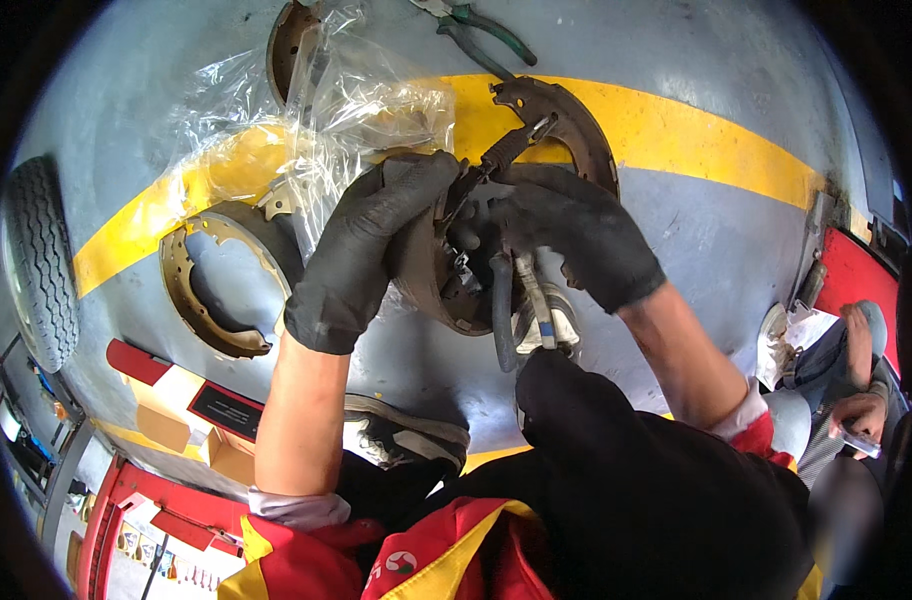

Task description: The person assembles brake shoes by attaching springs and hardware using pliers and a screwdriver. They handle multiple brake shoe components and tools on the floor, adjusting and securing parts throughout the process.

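Head view: a dark coil spring point(504, 153) is slanting away rightward between two brake shoes point(588, 128); left of it, the gloved left hand point(369, 240) is gripping one shoe with curled fingers; just nearside, the closer right hand point(582, 228) is reaching inward, its fingers' hold hidden.

I watch remotely through one wide fisheye, the left of a side-by-side pair worn on the person's head, facing steeply down at the floor point(686, 240). The wearer's dark-clothed torso point(676, 490) fills six o'clock, close to my lens; the gloved left hand point(371, 235) and right hand point(581, 232) sit near the dial's centre, farther below. Forearms enter between seven and eight, and at four. Edges bend rimward: the yellow stripe point(696, 140) arches from nine, through twelve, toward two.
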`<state>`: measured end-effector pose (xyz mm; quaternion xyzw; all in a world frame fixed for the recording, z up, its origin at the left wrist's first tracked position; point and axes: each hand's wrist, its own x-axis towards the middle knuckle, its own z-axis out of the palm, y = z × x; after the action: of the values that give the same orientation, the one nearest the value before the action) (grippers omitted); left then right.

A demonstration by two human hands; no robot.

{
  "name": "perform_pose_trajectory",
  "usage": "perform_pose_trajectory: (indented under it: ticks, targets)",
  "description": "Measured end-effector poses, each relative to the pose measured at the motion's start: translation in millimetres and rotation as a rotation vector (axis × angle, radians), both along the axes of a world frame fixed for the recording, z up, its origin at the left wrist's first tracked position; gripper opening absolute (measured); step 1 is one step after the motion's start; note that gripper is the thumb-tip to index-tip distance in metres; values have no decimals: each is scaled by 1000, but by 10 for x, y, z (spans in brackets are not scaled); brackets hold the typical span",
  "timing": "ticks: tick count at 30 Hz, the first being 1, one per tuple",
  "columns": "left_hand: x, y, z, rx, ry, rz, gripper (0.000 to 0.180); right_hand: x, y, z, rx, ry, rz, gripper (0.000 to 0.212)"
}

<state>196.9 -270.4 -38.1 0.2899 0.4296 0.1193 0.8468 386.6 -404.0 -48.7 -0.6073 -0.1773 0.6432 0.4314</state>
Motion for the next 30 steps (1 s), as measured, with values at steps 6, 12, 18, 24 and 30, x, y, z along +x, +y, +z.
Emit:
perform_pose_trajectory:
  ticks: [6, 12, 18, 24, 30]
  targets:
    - [16, 7, -57, 18, 83, -24, 43, -292, 136, -593, 177, 900, -319, 24]
    - [146, -57, -32, -4, 154, 218, 43, -349, 153, -569, 79, 857, -365, 21]
    - [68, -106, -98, 24, 112, 148, 44, -421, 125, -645, 116, 824, -414, 26]
    - [-4, -74, -285, -84, 32, 116, 50, -343, 156, -644, 122, 784, -351, 25]
    - [-37, -38, -306, -91, 31, 169, 59, -220, -136, 139, 46, -757, 326, 40]
